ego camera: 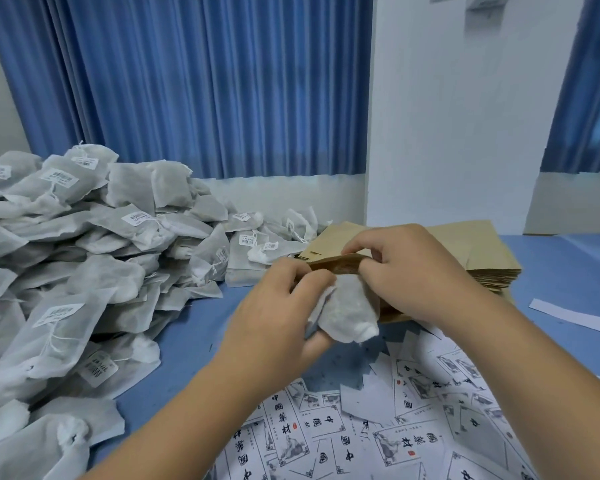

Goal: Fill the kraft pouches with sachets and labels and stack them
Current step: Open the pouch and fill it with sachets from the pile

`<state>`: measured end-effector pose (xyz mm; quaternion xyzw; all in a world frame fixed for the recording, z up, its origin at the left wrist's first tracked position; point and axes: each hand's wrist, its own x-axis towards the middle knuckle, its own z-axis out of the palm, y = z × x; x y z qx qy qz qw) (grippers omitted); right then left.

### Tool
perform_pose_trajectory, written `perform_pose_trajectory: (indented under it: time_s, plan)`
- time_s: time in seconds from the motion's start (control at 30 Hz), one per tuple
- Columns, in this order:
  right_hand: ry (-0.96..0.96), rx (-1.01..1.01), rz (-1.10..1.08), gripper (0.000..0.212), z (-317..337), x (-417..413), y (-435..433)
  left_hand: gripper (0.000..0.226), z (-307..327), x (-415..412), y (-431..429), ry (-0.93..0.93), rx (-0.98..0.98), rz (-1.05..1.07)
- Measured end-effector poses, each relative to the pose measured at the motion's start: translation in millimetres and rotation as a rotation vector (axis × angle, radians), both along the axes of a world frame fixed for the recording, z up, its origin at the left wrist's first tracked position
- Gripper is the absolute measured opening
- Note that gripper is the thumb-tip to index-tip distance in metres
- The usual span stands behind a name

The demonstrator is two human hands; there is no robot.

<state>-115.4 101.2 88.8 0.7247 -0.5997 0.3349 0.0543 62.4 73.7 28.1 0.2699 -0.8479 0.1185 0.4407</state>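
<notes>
My left hand grips a white fabric sachet and holds it at the mouth of a kraft pouch. My right hand pinches the pouch's open top edge, fingers curled over it. The sachet's far end sits at the pouch opening; its near end sticks out toward me. Most of the pouch is hidden behind both hands. A stack of flat kraft pouches lies just behind my right hand.
A big heap of white sachets with barcode tags covers the left of the blue table. Printed paper labels lie scattered at the near edge. A loose white strip lies at the right. Blue curtains and a white wall stand behind.
</notes>
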Motion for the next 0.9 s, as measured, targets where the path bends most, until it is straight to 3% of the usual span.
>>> perform_pose_trajectory:
  time_s: [0.17,0.3,0.4,0.57,0.77,0.9]
  plan:
    - [-0.005,0.025,0.026,0.029,-0.3,1.3,-2.6,0.039,-2.0,-19.9,-1.1,0.089,-0.066,-0.137]
    - [-0.103,0.023,0.031,0.032,0.3,-7.5,-3.5,0.059,-1.8,-30.0,-6.5,0.222,-0.011,-0.189]
    - [-0.126,0.022,0.032,0.037,0.0,-10.1,-4.0,0.042,-0.1,-35.8,-7.3,0.223,-0.015,-0.176]
    - [-0.138,0.007,0.021,0.045,-2.5,-9.4,-6.4,0.019,-5.5,-37.1,-15.6,0.126,-0.148,-0.033]
    - [-0.168,-0.003,0.112,0.036,-6.9,-1.1,-8.8,0.013,1.5,-40.5,-12.3,-0.025,-0.020,0.143]
    - [-0.261,-0.035,0.166,0.041,-5.8,-2.7,-9.6,0.012,2.9,-51.3,-12.4,-0.085,0.048,0.071]
